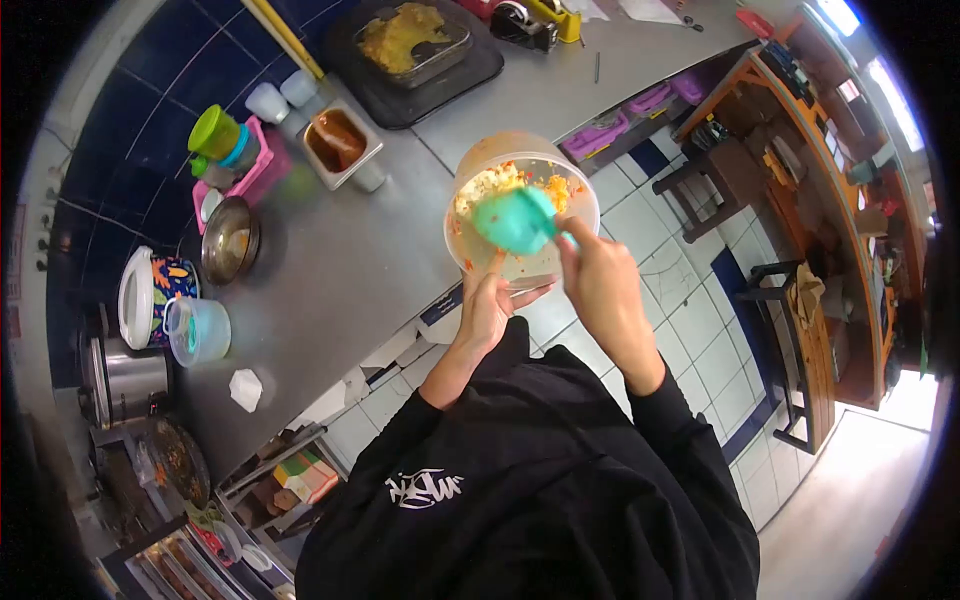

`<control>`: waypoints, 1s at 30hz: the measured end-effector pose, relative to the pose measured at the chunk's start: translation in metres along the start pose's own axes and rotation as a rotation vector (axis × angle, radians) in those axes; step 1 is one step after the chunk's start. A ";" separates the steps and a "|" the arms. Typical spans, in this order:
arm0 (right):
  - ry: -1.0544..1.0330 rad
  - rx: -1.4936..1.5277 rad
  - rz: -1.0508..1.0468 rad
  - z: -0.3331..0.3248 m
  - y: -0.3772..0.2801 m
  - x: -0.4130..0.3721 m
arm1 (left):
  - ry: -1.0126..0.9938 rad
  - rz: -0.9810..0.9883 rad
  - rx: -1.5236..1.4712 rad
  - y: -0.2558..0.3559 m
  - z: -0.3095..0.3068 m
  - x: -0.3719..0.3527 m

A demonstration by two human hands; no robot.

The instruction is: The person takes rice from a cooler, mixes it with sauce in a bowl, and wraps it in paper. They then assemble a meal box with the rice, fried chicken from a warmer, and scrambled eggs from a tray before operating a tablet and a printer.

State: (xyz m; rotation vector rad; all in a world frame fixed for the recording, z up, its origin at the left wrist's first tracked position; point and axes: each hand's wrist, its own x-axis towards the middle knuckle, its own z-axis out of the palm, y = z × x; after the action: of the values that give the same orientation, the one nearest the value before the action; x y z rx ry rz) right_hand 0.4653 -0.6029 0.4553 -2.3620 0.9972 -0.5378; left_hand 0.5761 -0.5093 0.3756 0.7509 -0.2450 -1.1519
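Note:
My right hand is closed around the handle of a turquoise serving spoon, whose broad head is smeared by motion. The spoon is over the mouth of a translucent plastic tub, tilted with its opening towards me. Inside lies a chopped food mix with pale, orange and red bits, partly hidden by the spoon. My left hand grips the tub at its near lower side, thumb on the wall and fingers underneath. The tub is at the edge of the steel counter.
On the steel counter stand a metal pan of brown sauce, a metal bowl, a clear tub and a pink basket. A tray of yellow food sits at the back. Wooden shelving stands right.

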 end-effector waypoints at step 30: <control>0.185 -0.080 0.365 -0.157 0.311 0.323 | -0.304 -0.251 0.059 -0.144 0.212 0.464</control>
State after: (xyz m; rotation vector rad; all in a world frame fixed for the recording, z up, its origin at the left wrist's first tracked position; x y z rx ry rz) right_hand 0.4235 -1.0758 0.4445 -2.1506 1.5185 -0.5886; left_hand 0.5468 -1.0378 0.3479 0.6688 -0.4496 -1.5045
